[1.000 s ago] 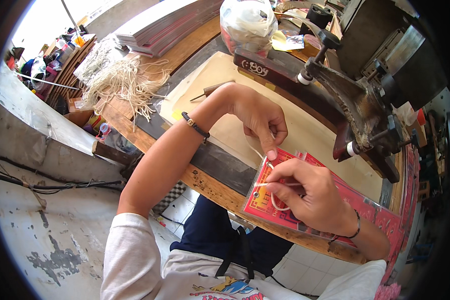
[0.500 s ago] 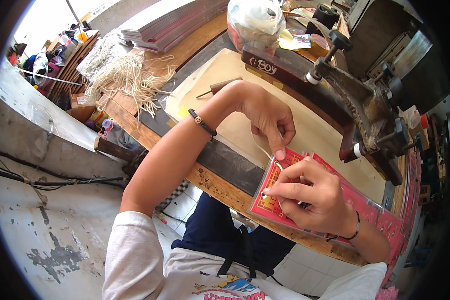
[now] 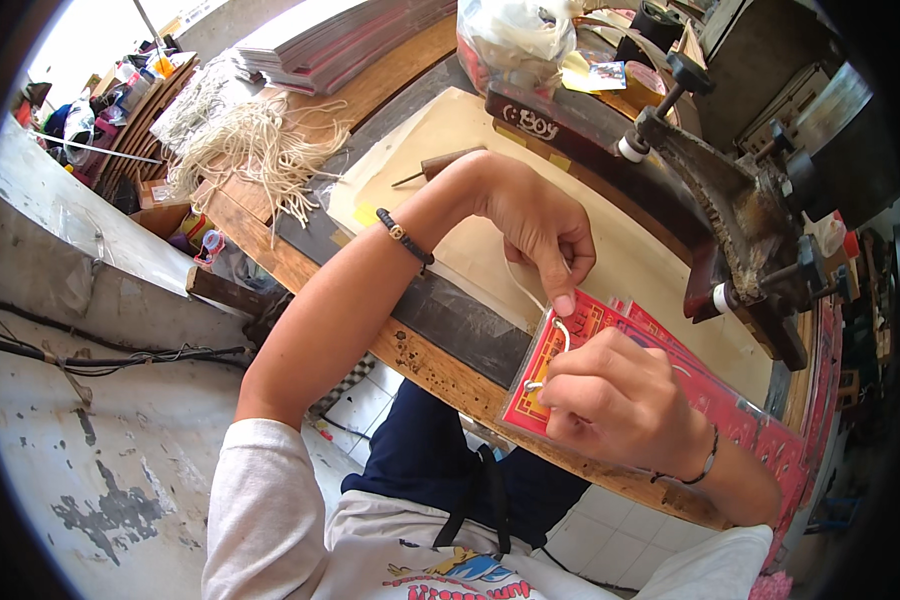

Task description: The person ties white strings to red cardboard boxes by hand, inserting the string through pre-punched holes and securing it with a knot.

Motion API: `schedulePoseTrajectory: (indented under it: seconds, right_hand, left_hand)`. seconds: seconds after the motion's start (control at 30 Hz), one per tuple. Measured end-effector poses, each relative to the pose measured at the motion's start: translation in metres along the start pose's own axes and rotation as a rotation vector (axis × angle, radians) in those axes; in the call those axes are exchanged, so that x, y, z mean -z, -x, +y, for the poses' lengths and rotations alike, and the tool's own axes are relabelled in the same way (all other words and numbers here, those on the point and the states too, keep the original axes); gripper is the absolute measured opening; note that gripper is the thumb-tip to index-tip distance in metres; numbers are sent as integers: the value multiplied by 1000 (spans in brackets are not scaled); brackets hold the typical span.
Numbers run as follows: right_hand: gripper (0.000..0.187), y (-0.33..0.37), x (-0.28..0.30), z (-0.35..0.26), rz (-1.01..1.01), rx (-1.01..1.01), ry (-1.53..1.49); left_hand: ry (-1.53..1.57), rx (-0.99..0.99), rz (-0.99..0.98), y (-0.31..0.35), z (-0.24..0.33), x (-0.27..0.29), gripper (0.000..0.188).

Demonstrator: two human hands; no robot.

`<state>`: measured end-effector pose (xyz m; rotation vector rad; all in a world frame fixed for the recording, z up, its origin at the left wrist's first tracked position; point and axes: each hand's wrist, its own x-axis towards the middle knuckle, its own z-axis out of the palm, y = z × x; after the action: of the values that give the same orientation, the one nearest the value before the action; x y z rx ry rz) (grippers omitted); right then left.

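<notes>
A red printed pad (image 3: 530, 412) in a clear cover lies at the table's front edge, its left end facing me. White cord (image 3: 567, 335) comes out at the hole near its upper corner. More of it shows at the lower hole and runs under my right fingers. My left hand (image 3: 545, 235) is bent over the far corner, thumb pressed on the pad and fingers curled, a length of cord hanging beside them. My right hand (image 3: 620, 395) is closed over the pad, fingertips tucked in by the lower hole, where the cord enters them.
A wood-handled awl (image 3: 450, 162) lies on the cream sheet (image 3: 410, 190) beyond my left wrist. Loose white cords (image 3: 270, 155) are heaped at the table's left, near stacked sheets (image 3: 330, 45). A dark clamp frame (image 3: 600, 165) stands at the right. Behind is a filled plastic bag (image 3: 515, 45).
My right hand has drawn back slightly right of the lower hole and its fingers have curled in. White cord now shows at that hole. My left hand stays nearly in place.
</notes>
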<state>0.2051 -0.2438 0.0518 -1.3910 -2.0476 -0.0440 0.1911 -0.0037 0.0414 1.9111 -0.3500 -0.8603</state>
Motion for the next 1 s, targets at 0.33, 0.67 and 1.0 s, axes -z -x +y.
schedulePoseTrajectory:
  seconds: [0.33, 0.67, 1.0]
  right_hand:
    - [38, -1, -8, -1, 15, -24, -34]
    - [36, 1, -6, 2, 63, -34, -114]
    - [22, 1, -5, -4, 44, -86, -106]
  left_hand:
    - [8, -9, -7, -1, -3, 1, 41]
    - [0, -26, 39, 3, -1, 0, 41]
    - [-50, -206, 464, 33, 4, -2, 37]
